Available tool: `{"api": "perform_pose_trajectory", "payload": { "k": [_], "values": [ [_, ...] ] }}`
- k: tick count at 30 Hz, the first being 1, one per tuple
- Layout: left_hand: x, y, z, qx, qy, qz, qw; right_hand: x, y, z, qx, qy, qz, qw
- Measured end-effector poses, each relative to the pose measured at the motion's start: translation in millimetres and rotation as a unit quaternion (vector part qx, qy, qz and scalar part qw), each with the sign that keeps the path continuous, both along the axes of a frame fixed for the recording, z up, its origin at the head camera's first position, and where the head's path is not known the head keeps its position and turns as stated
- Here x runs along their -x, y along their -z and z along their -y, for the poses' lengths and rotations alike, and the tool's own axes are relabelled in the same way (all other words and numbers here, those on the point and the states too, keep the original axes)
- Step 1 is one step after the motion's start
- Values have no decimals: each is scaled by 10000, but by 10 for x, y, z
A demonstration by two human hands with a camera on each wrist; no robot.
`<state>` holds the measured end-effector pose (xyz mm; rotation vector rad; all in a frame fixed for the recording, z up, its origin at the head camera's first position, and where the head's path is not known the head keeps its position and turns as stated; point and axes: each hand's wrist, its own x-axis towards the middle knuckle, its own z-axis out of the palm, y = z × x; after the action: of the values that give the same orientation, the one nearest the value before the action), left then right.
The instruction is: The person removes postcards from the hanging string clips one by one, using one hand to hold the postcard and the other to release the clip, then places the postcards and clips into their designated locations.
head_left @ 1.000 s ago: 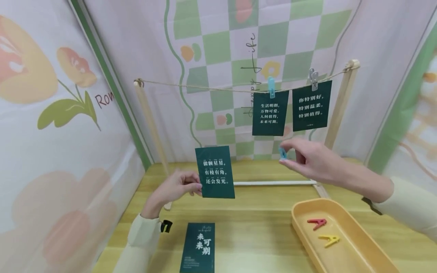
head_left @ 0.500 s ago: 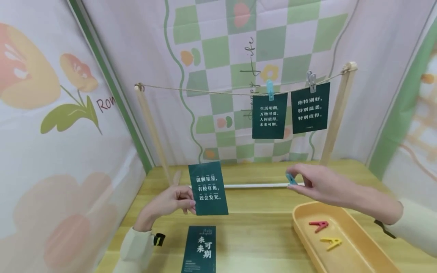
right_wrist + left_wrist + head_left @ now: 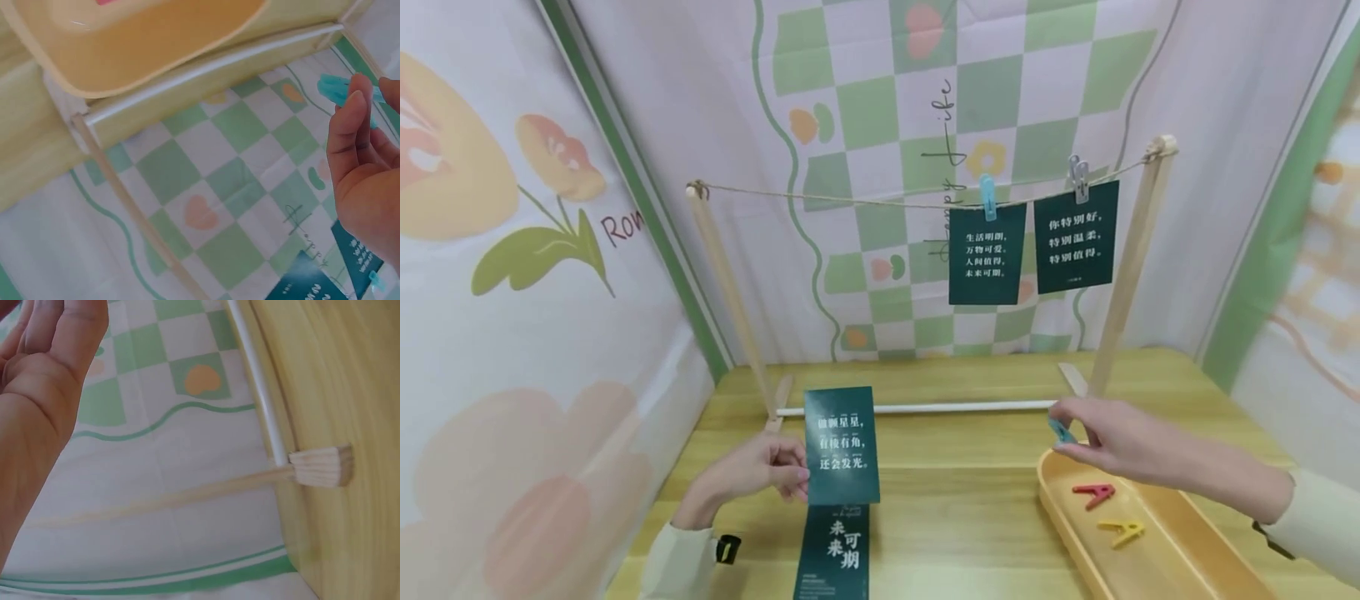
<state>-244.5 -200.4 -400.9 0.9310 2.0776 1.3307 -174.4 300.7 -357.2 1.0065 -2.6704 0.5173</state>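
- While the left hand (image 3: 762,471) pinches the green card (image 3: 842,443) near eight o'clock, leave its twelve-o'clock edge bare.
- Right hand (image 3: 1123,439) pinches the blue clip (image 3: 1061,432): squeeze gently, squarely.

The right hand (image 3: 369,178) pinched a turquoise clip (image 3: 334,89). Two dark green cards (image 3: 306,281) showed at the lower edge; an orange tray (image 3: 156,56) stood on the worktop (image 3: 25,125) near a white bar (image 3: 219,70).

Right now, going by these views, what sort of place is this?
Probably a small fabric-walled booth, perhaps a craft or demo setup: printed fabric hangs behind and at both sides of a wood-grain table, where a string tied between two wooden posts carries two clipped cards.
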Motion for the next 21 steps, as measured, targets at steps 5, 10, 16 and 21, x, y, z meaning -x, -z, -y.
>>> {"api": "perform_pose_trajectory", "payload": {
  "k": [5, 10, 16, 21],
  "values": [
    [-63, 92, 125, 86, 125, 213, 9997, -18, 162, -123, -79, -44, 256, 9996],
    [-133, 191, 231, 94, 205, 440, 9988, -54, 358, -247, -46, -443, 468, 9979],
    [-217, 303, 314, 213, 297, 781, 9963, -62, 558, -384, -265, -1147, 1384, 9833],
    [-261, 381, 322, 368, 176, 941, 9947, -123, 737, -466, -559, -1333, 1757, 9738]
  ]
}}
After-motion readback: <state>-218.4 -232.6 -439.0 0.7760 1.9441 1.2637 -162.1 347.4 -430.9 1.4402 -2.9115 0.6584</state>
